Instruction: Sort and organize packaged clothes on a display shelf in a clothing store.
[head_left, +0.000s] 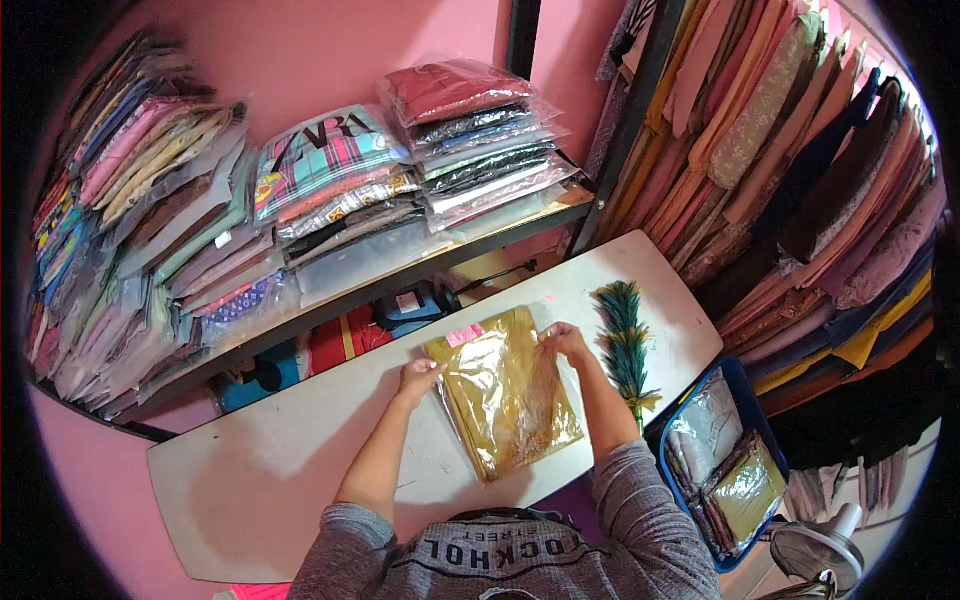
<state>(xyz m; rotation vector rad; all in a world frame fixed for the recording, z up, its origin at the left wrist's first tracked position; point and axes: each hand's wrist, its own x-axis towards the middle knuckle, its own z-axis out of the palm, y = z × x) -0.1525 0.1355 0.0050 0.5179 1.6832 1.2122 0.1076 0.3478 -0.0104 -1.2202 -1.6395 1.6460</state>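
Note:
A folded mustard-yellow garment in a clear plastic bag (510, 397) lies on the white table (300, 450) before me, with a pink patch near its top left corner. My left hand (421, 375) pinches the bag's left edge near that corner. At the upper right edge, my right hand (564, 341) has its fingers on the plastic. Glare hides part of the garment's surface.
Right of the bag lies a green feathery duster-like bundle (624, 345). A blue bin (724, 465) with bagged garments stands at the table's right end, beside a white fan (817, 551). Behind are a shelf (375, 277) of bagged clothes and hanging garments (780, 172).

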